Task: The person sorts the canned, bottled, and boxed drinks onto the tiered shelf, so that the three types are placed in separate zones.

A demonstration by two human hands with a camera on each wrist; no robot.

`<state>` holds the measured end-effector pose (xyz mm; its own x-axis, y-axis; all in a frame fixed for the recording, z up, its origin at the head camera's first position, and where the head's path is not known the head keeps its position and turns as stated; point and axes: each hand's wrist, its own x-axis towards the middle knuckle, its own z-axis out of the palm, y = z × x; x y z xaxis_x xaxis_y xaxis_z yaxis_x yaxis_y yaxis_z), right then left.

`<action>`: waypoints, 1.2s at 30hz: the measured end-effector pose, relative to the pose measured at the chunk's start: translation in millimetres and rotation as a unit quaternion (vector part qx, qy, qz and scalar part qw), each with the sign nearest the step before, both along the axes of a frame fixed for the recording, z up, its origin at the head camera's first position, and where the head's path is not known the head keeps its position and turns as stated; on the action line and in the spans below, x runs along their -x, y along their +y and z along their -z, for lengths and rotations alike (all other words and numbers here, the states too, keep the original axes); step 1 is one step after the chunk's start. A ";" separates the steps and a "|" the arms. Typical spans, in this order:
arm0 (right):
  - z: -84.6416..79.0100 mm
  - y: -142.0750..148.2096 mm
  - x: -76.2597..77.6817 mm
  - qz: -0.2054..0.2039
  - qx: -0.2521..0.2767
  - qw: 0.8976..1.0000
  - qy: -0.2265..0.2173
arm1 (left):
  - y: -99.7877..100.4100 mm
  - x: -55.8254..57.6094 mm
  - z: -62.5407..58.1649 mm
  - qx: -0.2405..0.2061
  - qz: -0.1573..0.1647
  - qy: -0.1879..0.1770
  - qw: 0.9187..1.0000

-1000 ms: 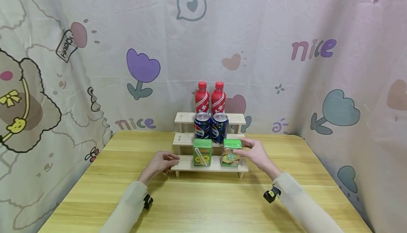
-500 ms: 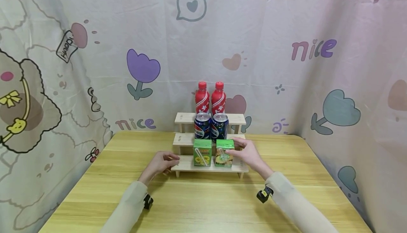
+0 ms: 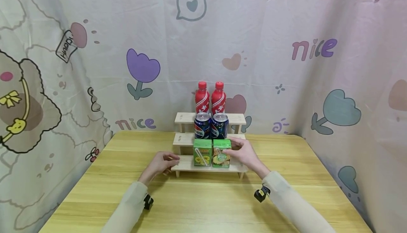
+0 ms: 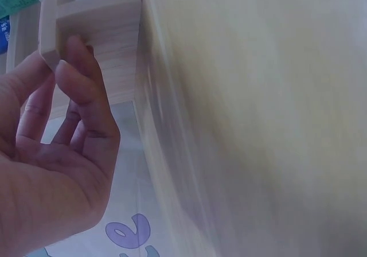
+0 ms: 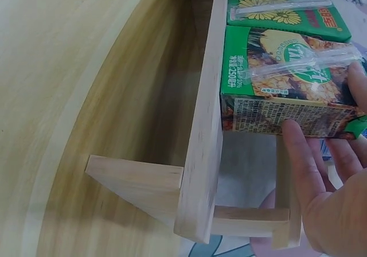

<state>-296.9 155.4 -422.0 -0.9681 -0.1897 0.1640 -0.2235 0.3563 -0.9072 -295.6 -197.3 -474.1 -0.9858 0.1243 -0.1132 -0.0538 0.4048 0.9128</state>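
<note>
On the lowest step of a three-tier wooden shelf (image 3: 186, 163) stand two green drink cartons. The left one is a flower-print carton (image 3: 202, 154); close against it on its right is a pineapple juice carton (image 3: 222, 155). My right hand (image 3: 244, 152) holds the pineapple carton, thumb over the front and fingers at its right side and behind. In the right wrist view, both cartons (image 5: 287, 67) sit upright with straws on their fronts; any gap between them is too small to tell. My left hand (image 3: 162, 162) pinches the left end of the bottom step, also visible in the left wrist view.
Two blue Pepsi cans (image 3: 202, 126) stand on the middle step. Behind them, two red bottles (image 3: 202, 98) stand on the top step. The shelf rests on a wooden table (image 3: 197, 204) before a printed curtain (image 3: 267, 31).
My right hand has slid the pineapple juice carton leftward along the bottom step, up to the flower-print carton. The left hand stays in place on the shelf's end.
</note>
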 end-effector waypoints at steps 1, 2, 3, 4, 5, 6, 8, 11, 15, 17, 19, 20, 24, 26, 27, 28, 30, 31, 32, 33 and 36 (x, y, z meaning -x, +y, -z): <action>-0.4 -0.3 0.1 -0.001 0.000 1.000 0.000 | 0.0 0.1 -0.3 0.000 0.000 -0.001 1.000; -0.7 -0.4 0.1 -0.001 -0.001 1.000 0.000 | -0.1 0.2 -0.4 0.000 0.000 -0.001 1.000; -0.9 -0.5 0.1 -0.001 -0.001 1.000 0.001 | -0.1 0.1 -0.2 -0.001 0.000 -0.001 1.000; -1.0 -0.4 0.1 -0.001 -0.004 1.000 0.003 | 0.0 0.0 0.0 -0.001 0.000 -0.002 1.000; -1.1 -0.3 0.1 -0.002 -0.005 1.000 0.005 | 0.1 -0.4 0.2 -0.001 0.002 -0.002 1.000; -1.1 -0.1 0.1 -0.005 -0.006 1.000 0.008 | 0.3 -0.6 0.4 -0.001 0.003 -0.002 1.000; -1.1 0.1 0.2 -0.009 -0.009 1.000 0.013 | 0.7 -0.5 1.0 -0.002 0.003 -0.003 1.000; -0.8 0.9 0.5 -0.016 -0.007 1.000 0.017 | 1.5 -0.7 1.1 -0.002 0.005 -0.001 1.000; -0.8 0.2 0.6 -0.018 -0.004 1.000 0.015 | 0.9 -0.5 -0.1 -0.001 0.009 0.001 1.000; -0.2 -0.4 0.7 -0.018 0.001 1.000 0.012 | 0.7 -1.2 -0.4 -0.003 0.010 0.003 1.000; 0.6 -1.1 1.3 -0.022 0.004 1.000 0.011 | 0.9 -2.7 -0.5 -0.004 0.008 0.007 1.000; 0.5 -1.8 1.6 -0.023 0.006 1.000 0.010 | 1.8 -3.8 -1.8 -0.002 0.006 0.007 1.000; 1.3 -3.2 3.3 -0.028 0.007 0.999 0.014 | 1.5 -4.4 -0.7 0.004 -0.006 0.010 1.000; 0.5 -2.5 3.4 -0.028 0.008 0.999 0.018 | 1.0 -4.0 -1.7 0.007 -0.008 0.008 1.000; 0.3 -1.2 3.1 -0.028 0.008 0.999 0.019 | 0.1 -3.1 -0.9 0.005 -0.008 0.009 1.000; 0.3 0.6 2.8 -0.027 0.010 0.999 0.023 | 0.0 -2.9 -1.3 0.003 -0.007 0.008 1.000; 1.0 4.7 2.1 -0.027 0.023 0.999 0.025 | -0.7 -2.8 -2.3 -0.005 0.001 0.006 1.000; 1.8 6.9 1.6 -0.027 0.038 0.999 0.023 | -1.3 -2.3 -2.0 -0.008 0.005 0.006 1.000; 2.7 9.4 1.2 -0.025 0.053 0.998 0.022 | -2.0 -1.6 -1.3 -0.011 0.008 0.006 1.000; 3.9 12.1 0.8 -0.019 0.069 0.997 0.022 | -2.6 -1.3 -0.9 -0.014 0.014 0.007 1.000; 8.4 21.2 0.8 0.013 0.115 0.993 0.024 | -5.4 -0.4 0.8 -0.018 0.022 0.014 1.000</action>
